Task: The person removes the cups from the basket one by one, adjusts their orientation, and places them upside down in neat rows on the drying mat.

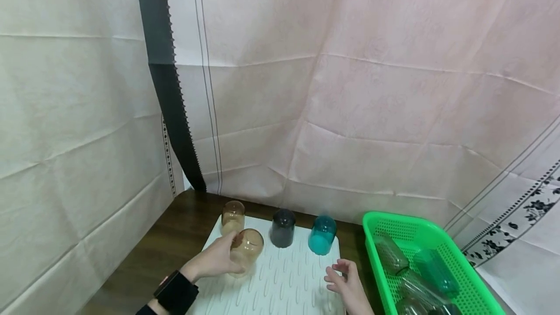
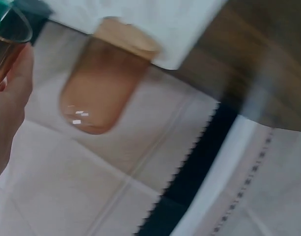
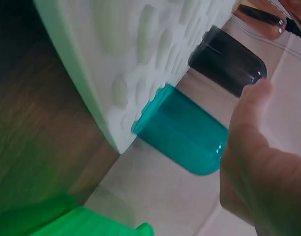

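Note:
My left hand (image 1: 216, 259) grips an amber glass (image 1: 252, 246) by its side, over the left part of a white ridged drying board (image 1: 280, 288). In the left wrist view that hand (image 2: 15, 98) and part of its glass show at the left edge. Just behind stands another amber glass (image 1: 233, 217), mouth down on the board. Along the back edge a dark grey glass (image 1: 283, 229) and a teal glass (image 1: 323, 236) stand upside down too. My right hand (image 1: 351, 288) holds nothing, fingers loosely bent, in front of the teal glass at the board's right side.
To the right, a bright green plastic basket (image 1: 372, 220) holds several glasses lying on their sides, among them a green one (image 1: 436, 271) and a clear one (image 1: 391, 255). The brown wooden table (image 1: 144, 266) meets pale cloth hangings (image 1: 350, 111) behind and at the left.

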The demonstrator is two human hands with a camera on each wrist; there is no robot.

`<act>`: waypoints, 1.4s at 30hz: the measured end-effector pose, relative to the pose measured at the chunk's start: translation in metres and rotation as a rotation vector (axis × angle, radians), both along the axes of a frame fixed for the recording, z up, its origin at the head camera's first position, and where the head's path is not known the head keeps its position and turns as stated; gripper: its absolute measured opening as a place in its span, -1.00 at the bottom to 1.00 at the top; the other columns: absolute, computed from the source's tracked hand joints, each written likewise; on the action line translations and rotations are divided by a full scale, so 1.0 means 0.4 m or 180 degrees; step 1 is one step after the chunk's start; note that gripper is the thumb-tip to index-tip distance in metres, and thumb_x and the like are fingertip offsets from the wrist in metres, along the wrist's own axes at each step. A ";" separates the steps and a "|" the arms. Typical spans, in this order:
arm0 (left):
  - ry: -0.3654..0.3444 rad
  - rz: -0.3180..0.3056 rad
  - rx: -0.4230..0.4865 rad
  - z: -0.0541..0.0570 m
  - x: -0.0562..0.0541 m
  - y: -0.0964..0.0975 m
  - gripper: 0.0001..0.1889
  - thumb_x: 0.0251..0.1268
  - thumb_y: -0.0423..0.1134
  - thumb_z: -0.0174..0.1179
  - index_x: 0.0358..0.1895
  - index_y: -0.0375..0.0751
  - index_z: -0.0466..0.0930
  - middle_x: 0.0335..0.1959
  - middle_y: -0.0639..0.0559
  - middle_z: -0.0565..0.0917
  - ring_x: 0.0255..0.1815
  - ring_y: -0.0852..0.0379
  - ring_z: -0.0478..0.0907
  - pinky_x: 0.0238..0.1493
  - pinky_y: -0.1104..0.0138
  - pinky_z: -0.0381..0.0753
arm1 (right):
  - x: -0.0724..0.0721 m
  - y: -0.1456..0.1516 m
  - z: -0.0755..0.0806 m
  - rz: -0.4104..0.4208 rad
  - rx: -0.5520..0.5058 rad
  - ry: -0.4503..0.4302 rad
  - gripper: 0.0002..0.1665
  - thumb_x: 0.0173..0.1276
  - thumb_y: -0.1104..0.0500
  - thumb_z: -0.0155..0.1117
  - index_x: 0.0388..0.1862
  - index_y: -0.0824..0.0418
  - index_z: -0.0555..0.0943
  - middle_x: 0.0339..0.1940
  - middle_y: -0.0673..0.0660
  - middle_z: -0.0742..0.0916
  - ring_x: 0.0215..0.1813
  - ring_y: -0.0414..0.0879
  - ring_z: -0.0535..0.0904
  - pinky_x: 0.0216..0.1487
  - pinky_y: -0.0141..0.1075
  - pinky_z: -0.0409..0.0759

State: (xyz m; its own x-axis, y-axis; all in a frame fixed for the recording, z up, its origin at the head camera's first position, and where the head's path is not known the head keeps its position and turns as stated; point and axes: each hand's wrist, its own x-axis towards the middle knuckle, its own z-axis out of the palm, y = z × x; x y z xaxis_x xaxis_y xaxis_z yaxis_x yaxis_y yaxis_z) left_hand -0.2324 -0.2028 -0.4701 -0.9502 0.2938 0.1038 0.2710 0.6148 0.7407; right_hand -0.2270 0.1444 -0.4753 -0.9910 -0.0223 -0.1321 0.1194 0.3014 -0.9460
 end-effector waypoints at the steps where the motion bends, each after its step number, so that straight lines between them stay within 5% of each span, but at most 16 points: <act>1: 0.0028 0.0030 0.0003 -0.004 -0.003 -0.011 -0.14 -0.18 -0.02 0.49 0.21 -0.34 0.29 0.06 -0.17 0.49 0.11 -0.09 0.42 0.06 0.01 0.41 | -0.001 0.005 0.001 0.0021 -0.0005 -0.0008 -0.09 0.28 -0.24 0.20 0.15 0.45 0.08 0.05 0.48 0.39 -0.14 0.08 0.60 -0.13 -0.09 0.61; 8: -0.0126 0.0354 0.0070 -0.033 -0.025 -0.071 0.04 -0.17 -0.06 0.52 0.38 -0.36 0.11 0.21 -0.25 0.41 0.19 -0.13 0.37 0.10 -0.02 0.38 | -0.012 0.029 -0.012 0.0209 0.0189 -0.0167 -0.05 0.26 -0.29 0.19 0.16 0.47 0.11 0.01 0.41 0.46 -0.16 0.07 0.61 -0.16 -0.09 0.61; 14: -0.0403 0.0618 0.0205 -0.056 -0.026 -0.106 -0.14 -0.12 -0.07 0.50 0.23 -0.39 0.26 0.10 -0.18 0.48 0.13 -0.11 0.40 0.06 -0.02 0.39 | -0.012 0.030 -0.025 0.0412 0.0147 -0.0266 -0.04 0.26 -0.29 0.19 0.16 0.48 0.13 -0.05 0.31 0.50 -0.17 0.07 0.61 -0.19 -0.10 0.62; 22: -0.0634 0.0631 0.0549 -0.080 -0.025 -0.124 0.02 -0.09 -0.21 0.48 0.37 -0.53 0.00 0.31 -0.44 0.22 0.31 -0.27 0.20 0.20 -0.12 0.23 | -0.012 0.036 -0.027 0.0525 0.0028 -0.0159 -0.20 0.31 -0.10 0.24 0.12 0.51 0.16 -0.09 0.26 0.53 -0.20 0.04 0.61 -0.22 -0.08 0.61; 29: -0.0590 0.0543 0.0731 -0.081 -0.034 -0.134 -0.08 -0.21 -0.38 0.48 0.31 -0.35 0.15 0.25 -0.23 0.33 0.25 -0.17 0.25 0.17 -0.14 0.20 | -0.015 0.030 -0.022 0.0621 -0.0044 -0.0112 -0.21 0.30 -0.01 0.28 0.15 0.51 0.14 -0.05 0.30 0.51 -0.18 0.01 0.59 -0.20 -0.08 0.61; 36: -0.0626 0.0602 0.0670 -0.082 -0.031 -0.134 0.00 -0.27 -0.32 0.54 0.34 -0.33 0.13 0.28 -0.22 0.31 0.29 -0.17 0.22 0.19 -0.15 0.18 | -0.009 0.014 -0.012 0.0530 0.0388 -0.0098 -0.20 0.17 0.00 0.41 0.13 0.44 0.23 -0.05 0.29 0.55 -0.18 -0.02 0.57 -0.15 -0.08 0.59; 42: -0.0387 0.0556 0.0572 -0.059 -0.023 -0.139 0.01 -0.22 -0.25 0.55 0.35 -0.27 0.09 0.25 -0.25 0.35 0.22 -0.20 0.31 0.12 -0.11 0.29 | -0.006 0.014 0.017 0.0662 0.0871 -0.0071 -0.31 0.13 -0.03 0.44 0.03 0.35 0.36 -0.15 0.17 0.60 -0.22 -0.06 0.55 -0.16 -0.10 0.58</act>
